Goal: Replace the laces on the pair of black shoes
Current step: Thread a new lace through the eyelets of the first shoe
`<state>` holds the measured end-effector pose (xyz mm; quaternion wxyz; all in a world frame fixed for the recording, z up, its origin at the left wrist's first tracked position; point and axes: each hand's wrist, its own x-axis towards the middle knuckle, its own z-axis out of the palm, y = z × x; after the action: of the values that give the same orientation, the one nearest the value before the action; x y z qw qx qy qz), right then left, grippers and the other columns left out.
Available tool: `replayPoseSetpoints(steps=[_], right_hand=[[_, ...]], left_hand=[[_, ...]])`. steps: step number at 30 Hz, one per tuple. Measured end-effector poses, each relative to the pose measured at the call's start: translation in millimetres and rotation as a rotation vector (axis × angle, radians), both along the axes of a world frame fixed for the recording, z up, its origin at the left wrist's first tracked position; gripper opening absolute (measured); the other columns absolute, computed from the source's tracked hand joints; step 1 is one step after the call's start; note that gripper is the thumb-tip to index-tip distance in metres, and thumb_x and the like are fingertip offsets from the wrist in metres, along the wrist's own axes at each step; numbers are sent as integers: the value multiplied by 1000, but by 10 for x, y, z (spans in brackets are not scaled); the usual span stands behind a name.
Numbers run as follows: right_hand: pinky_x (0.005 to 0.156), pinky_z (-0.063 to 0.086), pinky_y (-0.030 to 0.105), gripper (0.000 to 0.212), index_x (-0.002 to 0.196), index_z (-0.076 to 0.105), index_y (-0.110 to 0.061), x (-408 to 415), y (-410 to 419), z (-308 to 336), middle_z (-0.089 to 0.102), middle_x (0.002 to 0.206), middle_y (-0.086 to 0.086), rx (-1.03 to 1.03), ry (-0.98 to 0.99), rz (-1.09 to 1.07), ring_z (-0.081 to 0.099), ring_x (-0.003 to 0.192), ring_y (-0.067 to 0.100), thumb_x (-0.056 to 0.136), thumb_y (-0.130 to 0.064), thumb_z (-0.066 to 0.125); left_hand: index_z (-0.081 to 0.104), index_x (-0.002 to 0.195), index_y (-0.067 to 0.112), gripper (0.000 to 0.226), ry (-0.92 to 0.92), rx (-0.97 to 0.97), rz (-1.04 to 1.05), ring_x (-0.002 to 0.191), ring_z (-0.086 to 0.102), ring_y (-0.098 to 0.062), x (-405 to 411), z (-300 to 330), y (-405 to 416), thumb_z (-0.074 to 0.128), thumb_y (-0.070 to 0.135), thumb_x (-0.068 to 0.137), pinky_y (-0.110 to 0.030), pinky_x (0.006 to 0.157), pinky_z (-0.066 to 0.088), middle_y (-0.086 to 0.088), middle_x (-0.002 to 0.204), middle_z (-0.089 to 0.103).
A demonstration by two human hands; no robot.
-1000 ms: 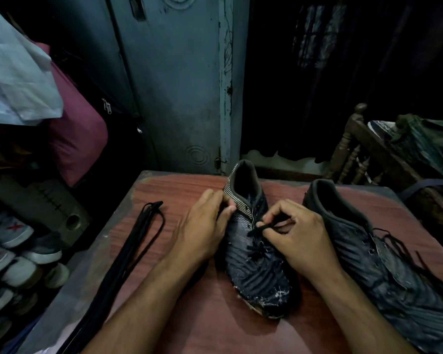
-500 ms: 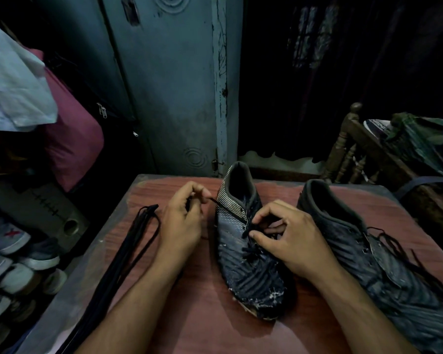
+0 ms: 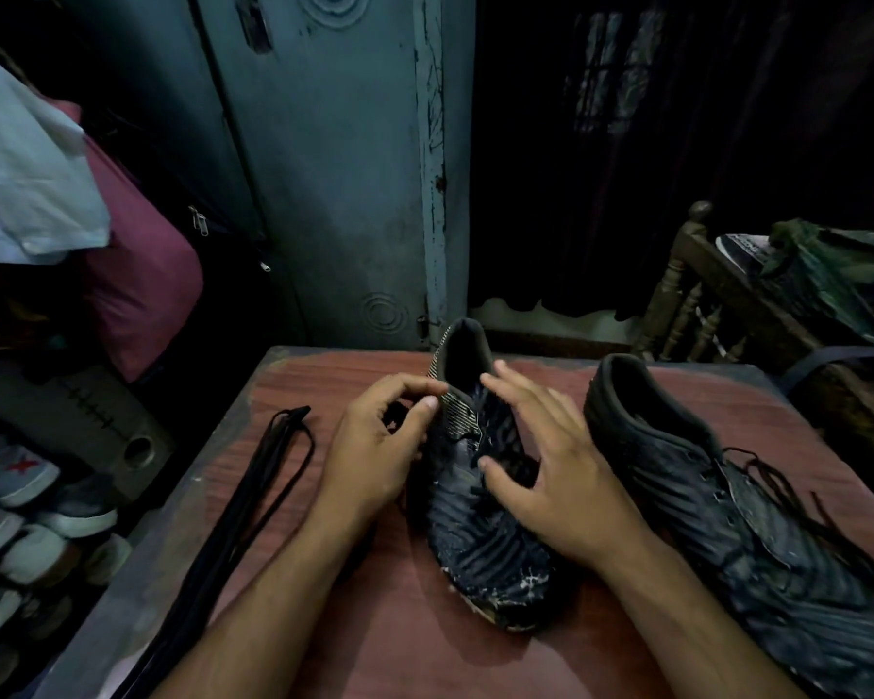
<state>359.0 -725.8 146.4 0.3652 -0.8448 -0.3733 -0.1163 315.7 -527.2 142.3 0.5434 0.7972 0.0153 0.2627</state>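
Your right hand is spread wide over the middle shoe, fingers loose, probably steadying it while you work the eyelets. Your left hand is curled beside the collar, pinching what looks like a dark lace, hard to tell in this light. Spare laces lie ready at the left. The other shoe waits on the right, laces loose.
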Motion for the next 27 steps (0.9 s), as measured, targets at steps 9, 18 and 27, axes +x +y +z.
replayPoseSetpoints(steps=[9,18,27], right_hand=[[114,28,14,78,153,40,-36,16,34,-65,33,140,-18,-16,100,0,35,136,3,83,-37,75],[93,48,18,61,124,47,-41,-72,104,-43,34,114,-13,49,129,-18,49,107,0,73,-45,80],[82,48,20,50,107,44,-39,-89,135,-34,38,106,-23,137,180,26,51,105,0,70,-51,75]], left_hand=[[50,104,34,10,-19,111,-107,59,63,-14,17,-21,-29,42,29,107,-24,63,51,21,142,54],[48,102,37,11,33,-65,-76,52,52,-14,54,-30,-19,38,36,105,-27,52,43,0,87,64],[69,87,29,13,33,20,116,67,63,-17,43,43,52,61,21,93,-34,66,50,6,72,67]])
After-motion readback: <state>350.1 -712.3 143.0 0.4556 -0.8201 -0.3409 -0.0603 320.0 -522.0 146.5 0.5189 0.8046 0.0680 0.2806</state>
